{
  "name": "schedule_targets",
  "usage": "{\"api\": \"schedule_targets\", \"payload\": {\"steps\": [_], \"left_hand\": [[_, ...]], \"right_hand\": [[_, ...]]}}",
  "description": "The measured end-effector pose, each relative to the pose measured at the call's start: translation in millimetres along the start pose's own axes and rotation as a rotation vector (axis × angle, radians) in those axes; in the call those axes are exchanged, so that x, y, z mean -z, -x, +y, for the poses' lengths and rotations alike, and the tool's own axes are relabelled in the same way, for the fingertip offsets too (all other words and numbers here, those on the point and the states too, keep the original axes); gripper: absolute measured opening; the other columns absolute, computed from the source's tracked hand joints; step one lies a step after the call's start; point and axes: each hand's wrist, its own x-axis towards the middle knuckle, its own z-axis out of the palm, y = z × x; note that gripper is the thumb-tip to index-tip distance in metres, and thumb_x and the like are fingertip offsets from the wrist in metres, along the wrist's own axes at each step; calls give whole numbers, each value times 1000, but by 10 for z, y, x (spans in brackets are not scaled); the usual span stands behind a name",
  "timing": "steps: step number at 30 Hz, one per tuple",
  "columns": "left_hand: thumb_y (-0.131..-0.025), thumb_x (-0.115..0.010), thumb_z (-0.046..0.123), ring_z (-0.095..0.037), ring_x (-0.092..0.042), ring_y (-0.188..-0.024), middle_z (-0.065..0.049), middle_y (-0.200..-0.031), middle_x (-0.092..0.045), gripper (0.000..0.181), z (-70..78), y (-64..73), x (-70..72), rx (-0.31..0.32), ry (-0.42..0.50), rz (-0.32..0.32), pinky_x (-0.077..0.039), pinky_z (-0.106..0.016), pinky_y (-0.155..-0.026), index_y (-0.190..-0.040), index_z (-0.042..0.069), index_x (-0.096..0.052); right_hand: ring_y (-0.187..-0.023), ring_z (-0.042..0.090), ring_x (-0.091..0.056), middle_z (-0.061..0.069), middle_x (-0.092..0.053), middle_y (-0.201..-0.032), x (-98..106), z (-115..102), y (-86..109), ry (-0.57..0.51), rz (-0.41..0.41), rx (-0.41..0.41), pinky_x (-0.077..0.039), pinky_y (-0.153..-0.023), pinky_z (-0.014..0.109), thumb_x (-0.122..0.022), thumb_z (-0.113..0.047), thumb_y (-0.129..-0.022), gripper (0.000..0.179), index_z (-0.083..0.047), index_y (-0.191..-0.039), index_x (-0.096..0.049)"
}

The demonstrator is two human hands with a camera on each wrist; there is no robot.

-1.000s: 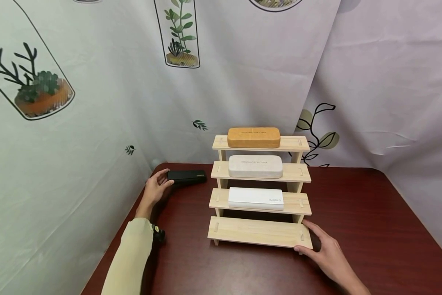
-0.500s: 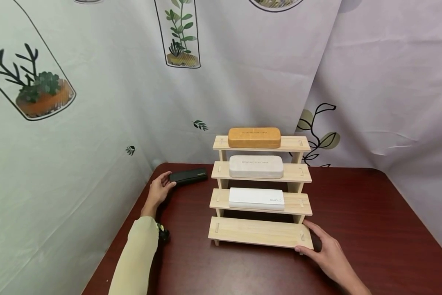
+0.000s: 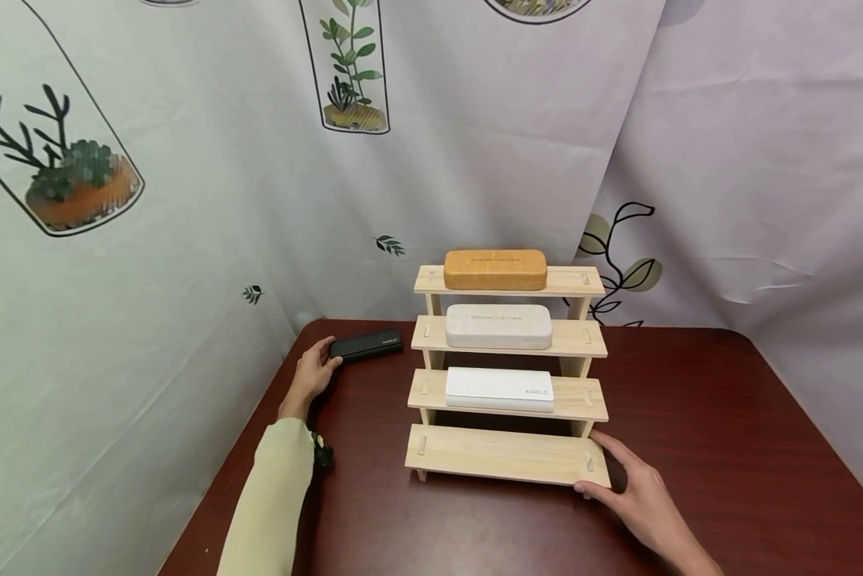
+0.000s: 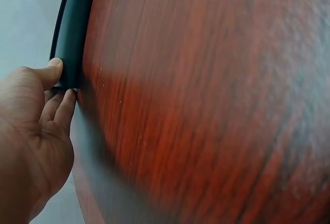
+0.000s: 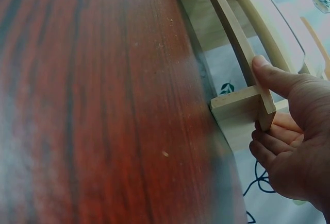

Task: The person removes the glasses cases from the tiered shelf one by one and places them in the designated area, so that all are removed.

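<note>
My left hand (image 3: 311, 374) pinches the left end of a black glasses case (image 3: 366, 346) at the table's back left corner. In the left wrist view the thumb lies on the face of the case (image 4: 72, 33), with fingertips at its end. A four-step wooden display stand (image 3: 499, 452) stands right of it. My right hand (image 3: 643, 496) grips the right end of its lowest step, thumb on the front edge and fingers behind, as the right wrist view shows. On the upper steps lie an orange-brown case (image 3: 495, 270), an off-white case (image 3: 498, 326) and a white case (image 3: 499, 389).
The dark red wooden table (image 3: 705, 416) extends to both sides of the stand and in front of it. A pale cloth (image 3: 208, 264) with printed plants hangs close behind the table and along its left edge.
The black glasses case has turned slightly, its right end now farther back, and my left hand and forearm have shifted a little right. My right hand and the stand have stayed put.
</note>
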Motion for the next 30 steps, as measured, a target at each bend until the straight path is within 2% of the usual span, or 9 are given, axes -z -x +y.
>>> {"api": "schedule_targets", "payload": {"steps": [5, 11, 17, 23, 27, 30], "left_hand": [[-110, -57, 3, -42, -34, -154, -30, -166, -32, 61, 10, -3, -6, 11, -6, -5, -34, -52, -123, -165, -3, -31], [-111, -54, 3, -41, -30, -156, -29, -168, -29, 61, 9, -23, 1, 39, -7, -12, -33, -53, -124, -166, -1, -29], [-111, -54, 3, -42, -29, -156, -29, -168, -28, 61, 21, -52, 5, 45, -25, -17, -32, -53, -124, -166, -2, -28], [-111, -53, 4, -43, -29, -155, -28, -169, -28, 62, 57, -76, 12, 64, -43, -23, -32, -55, -123, -167, 0, -27], [-112, -53, 6, -43, -31, -155, -27, -169, -30, 61, 87, -81, 19, 79, -66, -15, -33, -56, -123, -168, 2, -28], [-112, -54, 8, -42, -32, -154, -25, -168, -32, 61, 99, -93, 13, 84, -89, 4, -25, -57, -126, -167, 3, -29]], "right_hand": [[-123, 3, -58, 12, -69, -138, -7, -4, 1, -1, 4, 9, -31, -94, 1, -99, -29, -75, 77, -12, -142, -66], [-122, 16, -62, 13, -69, -138, -8, -14, 0, 8, 1, 6, -30, -94, 0, -99, -30, -75, 77, -12, -142, -66], [-124, 7, -59, 13, -69, -138, -6, -18, 1, 1, 0, 5, -30, -94, 0, -99, -29, -75, 77, -11, -142, -66], [-123, 20, -62, 13, -68, -139, -2, -24, -11, 10, -5, -5, -30, -94, 0, -99, -30, -75, 77, -12, -142, -66], [-125, 4, -58, 13, -69, -138, -2, -16, -6, 3, 1, 1, -30, -94, 0, -99, -29, -75, 76, -13, -142, -66], [-124, -7, -52, 12, -69, -138, -4, -8, -1, -4, 6, 8, -30, -95, 0, -99, -28, -74, 76, -13, -142, -66]]}}
